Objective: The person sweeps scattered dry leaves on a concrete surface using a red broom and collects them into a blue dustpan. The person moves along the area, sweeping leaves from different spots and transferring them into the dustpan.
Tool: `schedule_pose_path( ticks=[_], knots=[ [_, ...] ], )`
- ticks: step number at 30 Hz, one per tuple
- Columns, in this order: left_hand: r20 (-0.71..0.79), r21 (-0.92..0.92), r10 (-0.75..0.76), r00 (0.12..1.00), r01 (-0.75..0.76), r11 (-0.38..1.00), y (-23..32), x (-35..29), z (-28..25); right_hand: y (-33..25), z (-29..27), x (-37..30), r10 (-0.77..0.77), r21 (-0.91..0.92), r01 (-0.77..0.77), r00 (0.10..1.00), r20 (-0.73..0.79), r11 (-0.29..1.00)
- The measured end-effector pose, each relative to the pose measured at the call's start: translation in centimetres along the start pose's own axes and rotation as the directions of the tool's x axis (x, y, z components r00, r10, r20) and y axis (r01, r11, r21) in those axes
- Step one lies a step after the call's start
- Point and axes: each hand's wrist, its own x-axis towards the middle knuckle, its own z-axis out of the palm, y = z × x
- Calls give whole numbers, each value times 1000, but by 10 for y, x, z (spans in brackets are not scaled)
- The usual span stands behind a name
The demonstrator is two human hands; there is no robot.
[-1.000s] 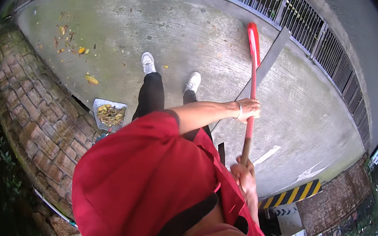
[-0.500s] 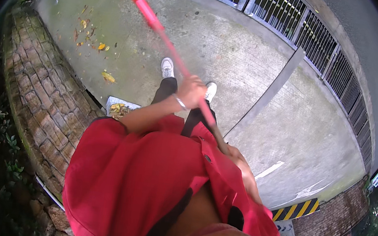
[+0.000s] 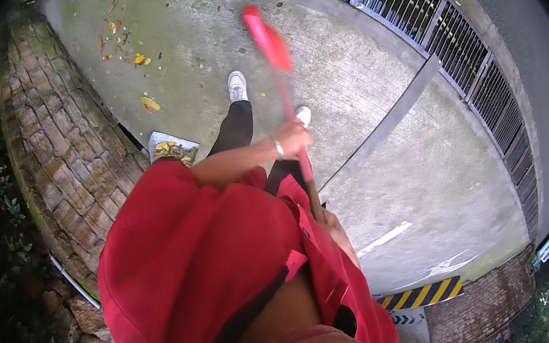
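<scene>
Left hand (image 3: 292, 137) grips the red broom (image 3: 279, 76) mid-handle; right hand (image 3: 330, 221) holds its upper end. The broom, angled over concrete floor (image 3: 379, 102), seems light and stiff.

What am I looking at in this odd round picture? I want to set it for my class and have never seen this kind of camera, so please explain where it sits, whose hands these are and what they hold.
The camera is worn on a person's head and looks straight down through a very wide lens, so straight edges bend near the rim. The red cloth filling the lower middle is the person's own clothing, with their white shoes on the concrete pavement below. Both bare hands grip a long red-handled broom: the left hand higher up the handle, the right hand nearer the body at its end. Left of the feet lies a dustpan holding yellow leaves, and more fallen leaves dot the pavement. A brick edging runs along the left and a metal fence along the top.
</scene>
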Motion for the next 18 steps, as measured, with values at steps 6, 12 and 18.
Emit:
schedule_pose_path(
  ticks=[6, 12, 18],
  knots=[
    [-363, 79, 27, 931, 2, 997, 6, -17, -54, -16, -11, -8, -102, -54, 116, 972, 212, 992],
    [-312, -208, 234, 921, -307, 929, 46, 82, -20, -20, 19, -59, -96, -290, -6, 937, -335, 957],
    [-286, -41, 60, 956, -75, 996, -66, 36, -54, -61, 70, 46, 6, -255, -32, 994, -105, 967]
  ],
)
